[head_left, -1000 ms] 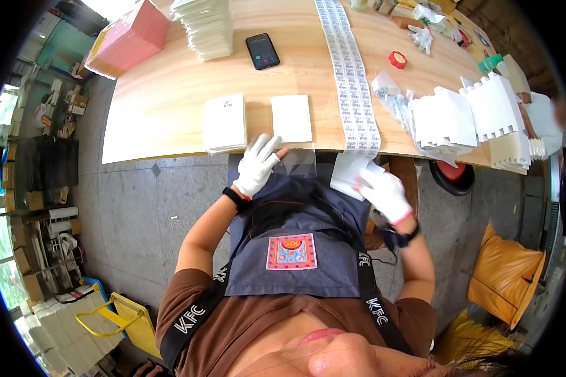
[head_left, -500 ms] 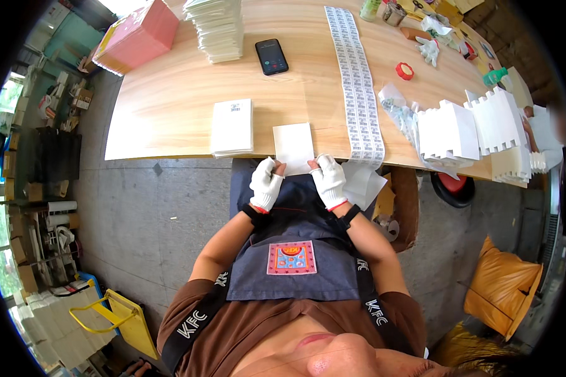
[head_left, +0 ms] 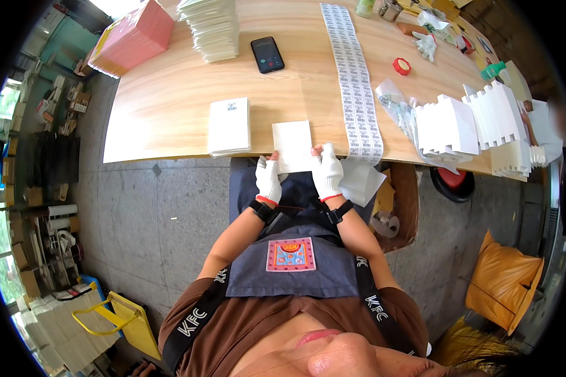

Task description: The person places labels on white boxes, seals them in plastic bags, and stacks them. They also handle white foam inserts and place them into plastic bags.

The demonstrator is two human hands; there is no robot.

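A white rectangular card or flat packet (head_left: 292, 146) lies at the table's front edge, its near end jutting over the edge. My left hand (head_left: 269, 177), in a white glove with bare fingertips, closes on its left side. My right hand (head_left: 326, 169), gloved the same way, grips the right side. Whether the piece is a card, an envelope or a thin box I cannot tell. Left of it stands a neat stack of white flat pieces (head_left: 229, 129) with a small printed label on top. To the right, a long strip of printed labels (head_left: 356, 94) runs down the table and over its edge.
A black phone (head_left: 268, 54) lies beyond the stack. Tall piles of white pieces (head_left: 209, 28) and pink pieces (head_left: 132, 36) stand far left. White notched blocks (head_left: 446, 129), a plastic bag (head_left: 396, 110) and a red round lid (head_left: 402, 66) are on the right. Another person's arm (head_left: 529, 119) shows far right.
Both hands have moved slightly up along the sides of the white piece, fingers further around it. The piece stays in nearly the same place. The view has shifted a little.
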